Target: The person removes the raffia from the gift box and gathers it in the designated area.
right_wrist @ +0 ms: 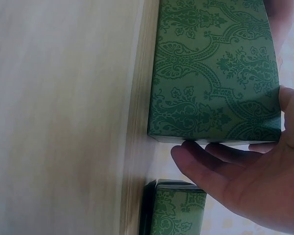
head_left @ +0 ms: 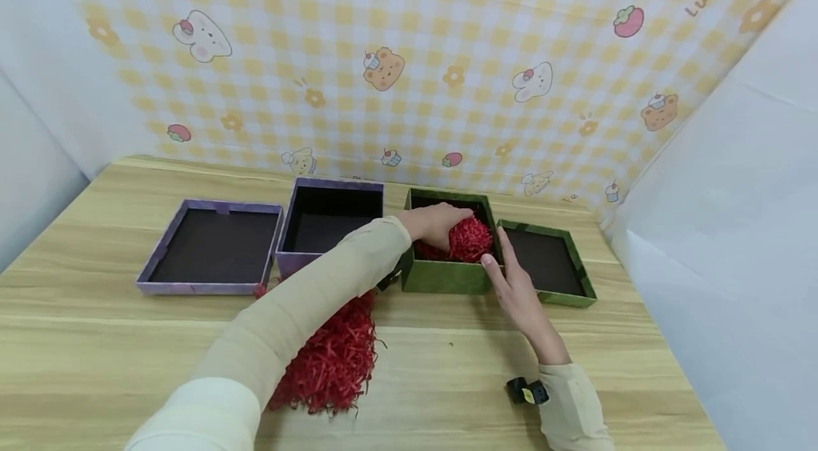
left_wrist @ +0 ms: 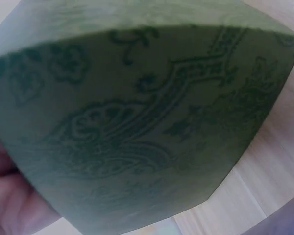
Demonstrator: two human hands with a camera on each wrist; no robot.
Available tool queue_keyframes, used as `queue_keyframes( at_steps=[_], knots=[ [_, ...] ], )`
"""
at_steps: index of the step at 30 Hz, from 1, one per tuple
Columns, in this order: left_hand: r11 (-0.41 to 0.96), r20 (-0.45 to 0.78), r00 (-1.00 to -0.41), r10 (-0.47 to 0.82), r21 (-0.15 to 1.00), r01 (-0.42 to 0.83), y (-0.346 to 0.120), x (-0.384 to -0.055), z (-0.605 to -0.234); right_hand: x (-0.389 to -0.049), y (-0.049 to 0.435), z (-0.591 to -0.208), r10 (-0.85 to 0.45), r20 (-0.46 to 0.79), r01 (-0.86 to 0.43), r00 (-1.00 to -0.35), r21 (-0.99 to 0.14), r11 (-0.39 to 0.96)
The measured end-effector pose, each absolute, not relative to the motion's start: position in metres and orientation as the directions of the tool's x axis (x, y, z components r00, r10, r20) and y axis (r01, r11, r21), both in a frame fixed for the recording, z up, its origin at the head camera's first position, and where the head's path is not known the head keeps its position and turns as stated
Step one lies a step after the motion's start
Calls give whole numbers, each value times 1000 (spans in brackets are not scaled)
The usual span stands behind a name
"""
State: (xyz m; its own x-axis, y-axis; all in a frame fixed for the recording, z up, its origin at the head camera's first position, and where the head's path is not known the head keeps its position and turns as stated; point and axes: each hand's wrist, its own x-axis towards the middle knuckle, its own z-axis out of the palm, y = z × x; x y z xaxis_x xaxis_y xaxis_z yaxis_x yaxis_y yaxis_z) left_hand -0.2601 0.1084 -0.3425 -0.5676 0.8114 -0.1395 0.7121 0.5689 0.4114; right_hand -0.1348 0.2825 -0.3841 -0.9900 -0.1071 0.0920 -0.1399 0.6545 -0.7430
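An open green patterned box (head_left: 447,279) holds red shredded paper (head_left: 471,241). From the left my left hand (head_left: 434,222) reaches into it, gripping a clump of the paper, its thumb hidden. In the left wrist view the green box (left_wrist: 152,122) fills most of the picture, with part of the left hand (left_wrist: 14,196) at the edge. My right hand (head_left: 519,295) rests at the front right corner, thumb by the front rim and fingers along the right wall. The right wrist view shows that right hand (right_wrist: 255,176) with fairly straight fingers against the green box (right_wrist: 215,73).
A loose heap of red shredded paper (head_left: 332,366) lies on the wooden table (head_left: 447,380), partly behind the left arm. An open purple box (head_left: 297,263) and its lid (head_left: 211,288) stand to the left. A green lid (head_left: 569,300) lies right of the green box.
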Motion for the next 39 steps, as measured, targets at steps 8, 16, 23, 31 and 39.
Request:
queue_keyframes(
  at_steps=[8,16,23,31,39],
  knots=[
    [572,-119,-599,792,489,659,102,-260,-333,-134,284,-386,-103,88,-134,-991,-747,652],
    [449,32,-563,826,567,691,96,-262,-331,-134,286,-386,-129,118,-173,-985,-760,627],
    [405,113,-564,818,583,704,92,-259,-328,-132,286,-387,-102,103,-145,-989,-751,644],
    [314,231,-524,820,583,749,88,-253,-324,-134,286,-385,-121,105,-158,-987,-764,626],
    [233,340,-479,810,563,793,70,-234,-317,-134,283,-384,-130,126,-181,-983,-753,633]
  ],
)
